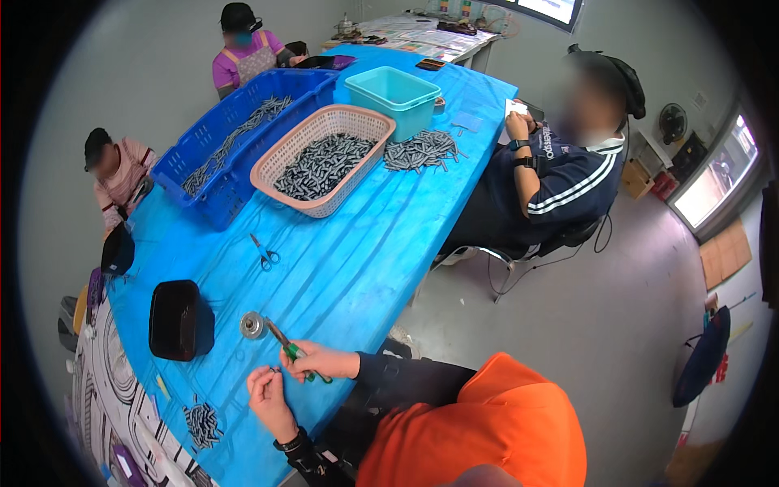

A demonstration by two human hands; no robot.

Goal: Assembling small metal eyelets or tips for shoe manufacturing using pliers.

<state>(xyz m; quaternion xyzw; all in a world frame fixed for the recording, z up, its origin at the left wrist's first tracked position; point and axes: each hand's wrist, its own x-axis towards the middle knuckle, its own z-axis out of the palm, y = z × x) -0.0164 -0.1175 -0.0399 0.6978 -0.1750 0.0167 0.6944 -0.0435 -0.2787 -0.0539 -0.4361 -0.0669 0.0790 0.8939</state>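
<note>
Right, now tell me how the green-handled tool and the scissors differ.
Pose: the green-handled tool is gripped in the right hand, while the scissors lie loose on the blue table cover.
Colour: the tool's handles are bright green; the scissors' are dark bluish.
Place: the tool is nearer the person, the scissors farther up the table.
Shared: both are hand tools with two handles.

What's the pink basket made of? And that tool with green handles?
The pink basket looks like matte plastic: one even colour, rows of small holes. The tool seems dull metal at its dark end; its bright green handles may be plastic or rubber.
</note>
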